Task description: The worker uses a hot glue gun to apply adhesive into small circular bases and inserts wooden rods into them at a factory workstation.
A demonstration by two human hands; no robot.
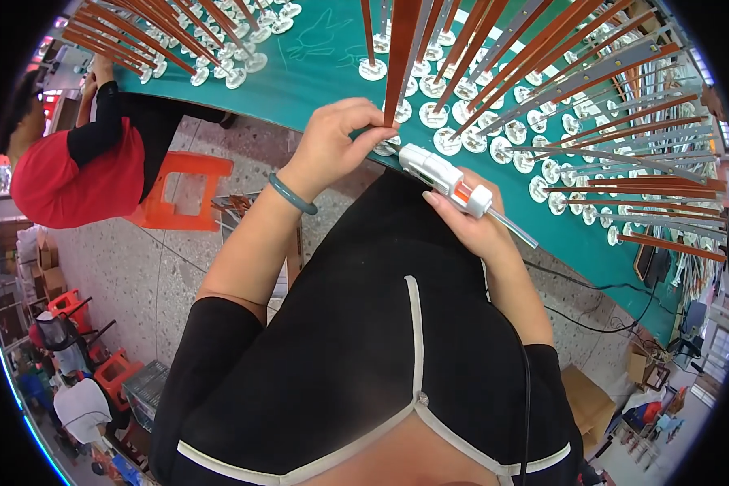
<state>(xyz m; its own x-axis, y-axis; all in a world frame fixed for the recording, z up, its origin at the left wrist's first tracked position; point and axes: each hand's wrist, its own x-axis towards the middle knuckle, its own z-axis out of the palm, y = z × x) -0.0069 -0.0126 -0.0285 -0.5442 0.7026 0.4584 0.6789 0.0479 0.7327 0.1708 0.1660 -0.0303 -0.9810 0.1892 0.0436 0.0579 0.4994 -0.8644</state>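
My left hand pinches the lower end of a brown flat stick where it meets a clear round base at the near edge of the green table. A green bangle circles that wrist. My right hand grips a white glue gun with an orange trigger, its nozzle touching the same base. A translucent glue rod sticks out of the gun's back end. Many more brown and grey sticks stand upright on clear bases across the table.
Another person in a red and black top works at the table's left end beside an orange plastic stool. Cardboard boxes and cables lie on the speckled floor at the right. More stools and clutter sit at the lower left.
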